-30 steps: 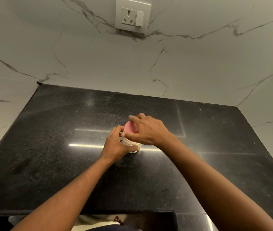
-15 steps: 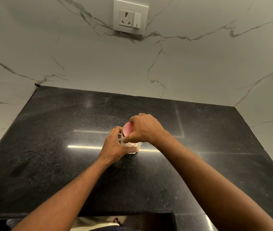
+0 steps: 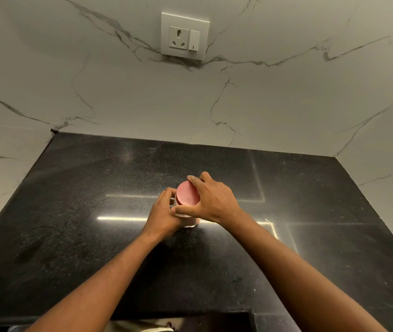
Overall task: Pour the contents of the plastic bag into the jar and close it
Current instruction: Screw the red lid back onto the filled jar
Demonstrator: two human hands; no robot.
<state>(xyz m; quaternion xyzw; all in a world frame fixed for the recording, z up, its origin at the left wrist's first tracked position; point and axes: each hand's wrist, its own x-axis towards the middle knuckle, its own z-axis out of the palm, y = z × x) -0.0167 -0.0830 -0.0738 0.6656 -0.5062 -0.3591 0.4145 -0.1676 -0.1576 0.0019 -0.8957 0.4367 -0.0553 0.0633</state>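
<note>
A small clear jar (image 3: pixel 192 222) with pale contents stands upright on the black counter (image 3: pixel 71 224), near its middle. A round pink lid (image 3: pixel 186 194) sits on top of the jar. My left hand (image 3: pixel 164 212) wraps the jar's body from the left. My right hand (image 3: pixel 214 200) grips the lid from the right, thumb in front and fingers over the far rim. Most of the jar is hidden by both hands. No plastic bag is in view.
A marble wall with a white socket and switch plate (image 3: pixel 184 35) rises behind the counter, and marble walls close both sides. The counter's front edge has a notch (image 3: pixel 181 324) at the bottom, with something pale below it.
My right hand has turned on the lid, so more of the pink top now shows. The left hand keeps its hold on the jar. The camera has tilted slightly.
</note>
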